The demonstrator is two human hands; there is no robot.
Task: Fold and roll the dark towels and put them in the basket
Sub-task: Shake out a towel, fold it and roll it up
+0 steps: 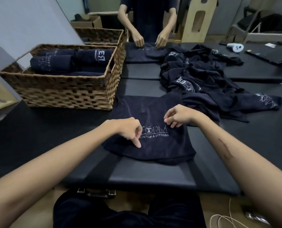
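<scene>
Black padded tabletops (153, 176) fill the room before me, pushed together edge to edge. At right center lies a loose heap of dark towels (202, 83), printed logos showing here and there. On the left stands a woven basket (63, 91) holding several rolled towels (54, 63), packed side by side; a second basket (102, 34) stands just behind it. Across the table, another person's hands (150, 40) press on a towel of their own.

Directly in front of me, one dark towel (150, 142) lies folded flat, white lettering facing up, its far end reaching toward the heap. Both my hands are on it. My left hand (128, 129) has its fingers curled under and its index finger pointing down, pressing the cloth at the left end of the lettering. My right hand (178, 116) is bent at the wrist, fingers curled, fingertips pinching the cloth just above the lettering's right end. The basket sits near, beyond my left hand.
</scene>
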